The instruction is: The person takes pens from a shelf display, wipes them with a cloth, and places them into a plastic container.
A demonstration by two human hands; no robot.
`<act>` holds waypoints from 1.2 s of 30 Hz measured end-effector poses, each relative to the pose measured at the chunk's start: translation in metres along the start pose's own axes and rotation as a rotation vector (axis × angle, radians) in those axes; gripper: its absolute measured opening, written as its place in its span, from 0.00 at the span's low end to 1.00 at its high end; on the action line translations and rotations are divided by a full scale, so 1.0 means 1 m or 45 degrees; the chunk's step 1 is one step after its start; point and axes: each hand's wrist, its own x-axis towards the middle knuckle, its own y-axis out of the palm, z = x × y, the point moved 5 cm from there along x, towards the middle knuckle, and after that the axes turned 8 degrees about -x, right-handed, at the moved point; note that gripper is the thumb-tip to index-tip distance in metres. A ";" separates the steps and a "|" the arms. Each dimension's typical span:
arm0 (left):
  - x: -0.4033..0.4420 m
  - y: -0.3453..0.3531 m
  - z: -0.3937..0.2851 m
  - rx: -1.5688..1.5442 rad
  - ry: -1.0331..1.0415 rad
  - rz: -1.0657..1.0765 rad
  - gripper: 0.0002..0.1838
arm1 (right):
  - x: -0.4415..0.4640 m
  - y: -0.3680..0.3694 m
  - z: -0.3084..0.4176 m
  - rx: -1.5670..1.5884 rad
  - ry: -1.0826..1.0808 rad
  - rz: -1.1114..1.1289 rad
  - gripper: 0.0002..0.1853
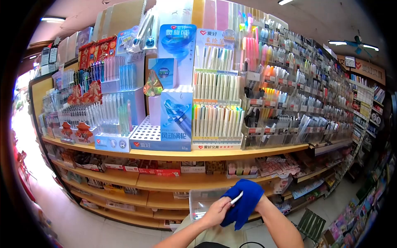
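My left hand (218, 211) is closed around a white pen (236, 197), which points up and to the right. A blue cloth (244, 202) drapes over my right hand (259, 203) and hides its fingers; the cloth lies against the pen and hangs down beside my left hand. Behind my left hand is a clear plastic box (198, 206) with a few small items at its bottom.
A wooden shelf unit (178, 155) stands in front, its top filled with pen displays and its lower shelves with boxed goods. A perforated pen stand (147, 131) sits at the centre. At the lower right is a green folding stool (310, 224).
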 end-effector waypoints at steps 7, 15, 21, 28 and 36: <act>0.020 -0.045 0.024 0.348 0.046 0.016 0.09 | -0.014 -0.033 0.017 0.597 -0.050 -0.346 0.12; 0.014 -0.044 0.091 1.004 -0.065 0.104 0.12 | -0.037 -0.046 0.023 0.622 -0.088 -0.387 0.16; 0.112 -0.055 -0.056 0.736 0.582 -0.380 0.03 | -0.040 -0.048 0.020 0.605 -0.025 -0.320 0.15; 0.219 -0.097 -0.073 0.980 0.255 -0.659 0.09 | -0.037 -0.054 0.001 0.582 -0.060 -0.266 0.17; 0.220 -0.102 -0.111 0.772 0.516 -0.818 0.08 | -0.045 -0.051 0.010 0.559 -0.095 -0.257 0.16</act>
